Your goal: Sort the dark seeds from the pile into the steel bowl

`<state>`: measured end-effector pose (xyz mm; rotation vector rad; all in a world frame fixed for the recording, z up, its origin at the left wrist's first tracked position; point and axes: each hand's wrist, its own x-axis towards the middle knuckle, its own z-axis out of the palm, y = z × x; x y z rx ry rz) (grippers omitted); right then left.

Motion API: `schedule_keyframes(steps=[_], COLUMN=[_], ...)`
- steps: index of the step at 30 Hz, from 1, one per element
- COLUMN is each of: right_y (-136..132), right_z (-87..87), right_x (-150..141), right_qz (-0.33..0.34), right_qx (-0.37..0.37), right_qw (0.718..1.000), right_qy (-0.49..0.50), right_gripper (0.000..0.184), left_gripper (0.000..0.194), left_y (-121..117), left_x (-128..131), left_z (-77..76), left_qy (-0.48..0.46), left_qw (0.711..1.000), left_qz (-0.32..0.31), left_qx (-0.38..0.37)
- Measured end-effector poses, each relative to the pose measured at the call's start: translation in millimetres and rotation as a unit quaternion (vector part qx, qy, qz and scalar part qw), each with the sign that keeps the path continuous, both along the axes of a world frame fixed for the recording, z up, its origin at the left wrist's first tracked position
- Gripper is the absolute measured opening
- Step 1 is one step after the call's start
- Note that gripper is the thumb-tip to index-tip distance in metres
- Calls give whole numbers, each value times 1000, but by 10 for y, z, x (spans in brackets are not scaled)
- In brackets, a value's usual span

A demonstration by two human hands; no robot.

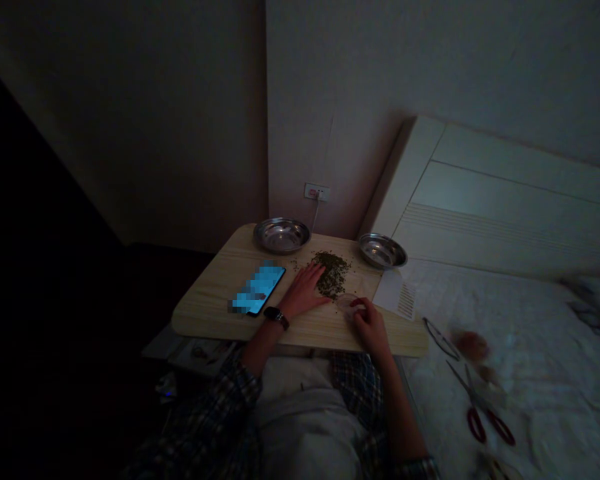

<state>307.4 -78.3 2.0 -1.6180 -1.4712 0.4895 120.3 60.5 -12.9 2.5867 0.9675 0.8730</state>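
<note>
A loose pile of small dark-green beans (333, 270) lies spread on the wooden table. My left hand (304, 291), with a dark watch on its wrist, rests at the pile's left edge, fingers stretched out and the fingertips touching the beans. To the right, my right hand (369, 323) is closed, its fingers pinching the rim of a small clear plastic dish (348, 305). The dish sits low at the near edge of the pile; the dim light hides whether anything is in it.
Two metal bowls stand at the back, one left (282, 236) and one right (382, 251). A lit phone (260, 288) lies left of my hand. A white slotted board (396, 293) sits at the right edge. On the bed are red-handled scissors (476, 408). A socket (317, 192) is behind.
</note>
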Motion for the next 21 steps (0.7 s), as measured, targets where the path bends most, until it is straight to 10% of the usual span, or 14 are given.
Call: schedule_keyframes(steps=[21], right_y=[7], right_z=[9], right_x=[11], right_qz=[11], right_qx=[-2], right_qw=[1000], right_qy=[-4], right_gripper=[22], left_gripper=[85], left_y=[-2], left_x=[0], left_z=[6], left_qy=[-3], left_qw=[1000], left_qz=[-4], left_qx=[5])
